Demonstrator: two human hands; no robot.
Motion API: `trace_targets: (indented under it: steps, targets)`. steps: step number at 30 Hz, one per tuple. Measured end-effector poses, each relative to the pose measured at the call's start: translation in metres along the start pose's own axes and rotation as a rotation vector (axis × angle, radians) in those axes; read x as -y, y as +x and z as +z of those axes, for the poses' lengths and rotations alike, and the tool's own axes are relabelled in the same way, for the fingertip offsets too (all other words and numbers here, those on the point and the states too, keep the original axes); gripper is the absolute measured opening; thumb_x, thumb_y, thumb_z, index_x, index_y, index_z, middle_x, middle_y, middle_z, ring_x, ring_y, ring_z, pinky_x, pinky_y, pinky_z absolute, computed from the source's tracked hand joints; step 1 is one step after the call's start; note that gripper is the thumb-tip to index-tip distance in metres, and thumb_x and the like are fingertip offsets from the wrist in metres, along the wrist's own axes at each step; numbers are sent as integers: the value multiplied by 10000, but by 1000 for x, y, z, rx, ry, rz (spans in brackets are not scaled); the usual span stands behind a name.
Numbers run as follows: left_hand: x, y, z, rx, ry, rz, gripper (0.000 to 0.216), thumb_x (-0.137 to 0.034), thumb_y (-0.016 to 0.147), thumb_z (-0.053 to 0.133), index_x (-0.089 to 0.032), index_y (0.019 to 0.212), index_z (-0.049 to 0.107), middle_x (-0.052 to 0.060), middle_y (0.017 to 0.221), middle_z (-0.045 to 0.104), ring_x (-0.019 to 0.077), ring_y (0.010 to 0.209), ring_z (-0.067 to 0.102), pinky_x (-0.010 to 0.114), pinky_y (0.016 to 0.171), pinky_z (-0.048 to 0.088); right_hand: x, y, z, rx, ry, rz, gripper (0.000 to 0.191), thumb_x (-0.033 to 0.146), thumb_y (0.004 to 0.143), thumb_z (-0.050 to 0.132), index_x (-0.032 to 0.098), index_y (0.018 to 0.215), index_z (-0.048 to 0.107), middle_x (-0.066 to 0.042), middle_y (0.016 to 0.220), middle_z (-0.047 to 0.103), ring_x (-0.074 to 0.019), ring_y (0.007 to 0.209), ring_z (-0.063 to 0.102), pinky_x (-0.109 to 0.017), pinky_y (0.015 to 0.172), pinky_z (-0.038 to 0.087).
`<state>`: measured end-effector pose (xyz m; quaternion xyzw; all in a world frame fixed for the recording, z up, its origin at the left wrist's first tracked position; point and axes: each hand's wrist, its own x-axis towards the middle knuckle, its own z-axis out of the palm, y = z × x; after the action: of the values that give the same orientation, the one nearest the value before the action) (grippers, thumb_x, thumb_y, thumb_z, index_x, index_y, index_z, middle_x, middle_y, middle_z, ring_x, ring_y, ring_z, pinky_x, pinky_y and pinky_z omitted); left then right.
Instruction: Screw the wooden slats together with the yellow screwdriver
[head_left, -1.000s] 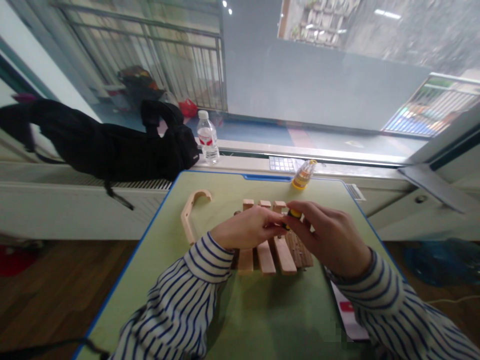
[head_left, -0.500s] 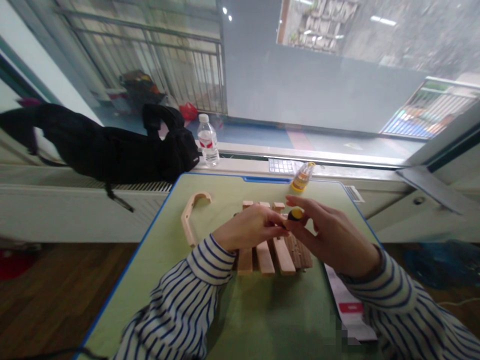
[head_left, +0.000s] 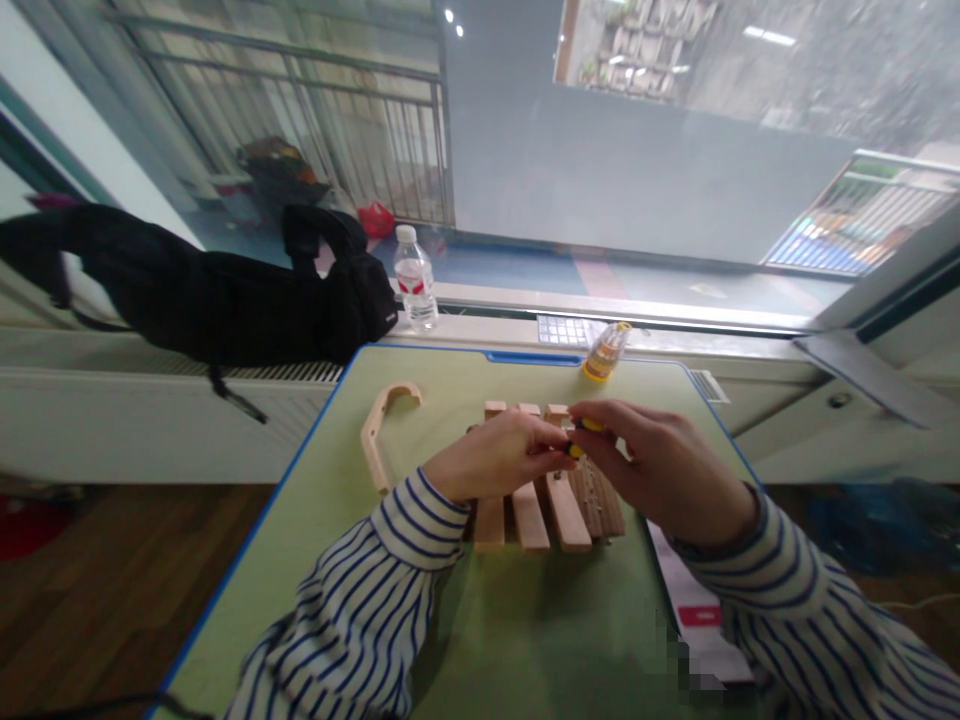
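Over several pale wooden slats, my left hand reaches in from the left, its thumb and forefinger pinched at the lower end of a stubby yellow-and-black screwdriver. My right hand grips the screwdriver's upper part between thumb and fingers. Its shaft and tip are hidden. Beside the slats, under the right hand, lies a brown ribbed wooden piece with small metal fittings. A curved pale wooden part with holes lies apart, left of my left hand.
A small clear bottle with yellow ends stands at the far edge of the green table. A printed sheet lies beneath my right forearm. On the windowsill are a water bottle and a black bag.
The screwdriver's handle has tilted, so more yellow shows between my fingers. My right fingers have shifted on it and closed in slightly. My left hand has hardly moved.
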<state>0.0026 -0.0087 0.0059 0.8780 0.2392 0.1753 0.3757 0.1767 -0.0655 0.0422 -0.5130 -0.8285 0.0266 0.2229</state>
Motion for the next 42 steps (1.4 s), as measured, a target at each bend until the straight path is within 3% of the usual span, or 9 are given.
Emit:
trace_targets:
  steps: [14,25,32,38,42]
  targets:
    - [4,0,3,41,-45,-20,241,-273,861,439,-128,881,630,9,762,605,107,689,509,196,613,354,7,-10,21,-208,-110,88,231,362,841,455,213,999,531,6,752,634,-99,552,562,-217,553,397]
    - [-8,0,-2,-91,34,7,180,-314,780,567,-162,820,654,-17,696,570,89,627,498,183,561,338,10,-7,16,-152,-39,78,243,359,844,452,200,1008,533,-27,809,639,-124,622,581,-250,593,429]
    - [-9,0,1,-105,57,-30,189,-306,800,542,-171,799,674,-20,653,574,83,597,495,190,564,332,1,-2,-6,-54,31,-104,441,325,829,477,153,1231,412,-110,1124,576,-200,1029,522,-359,861,430]
    - [-3,2,2,-82,28,-26,207,-343,787,559,-171,829,666,-3,721,606,103,659,509,206,624,355,0,5,-18,83,78,-220,329,203,857,424,217,1178,493,-43,1090,608,-153,984,546,-327,852,444]
    - [-1,2,0,-62,39,-30,228,-340,789,550,-148,817,670,19,741,608,118,691,515,213,651,372,-2,6,-10,44,96,-190,310,205,863,419,219,1158,515,-46,1069,621,-157,958,561,-327,828,458]
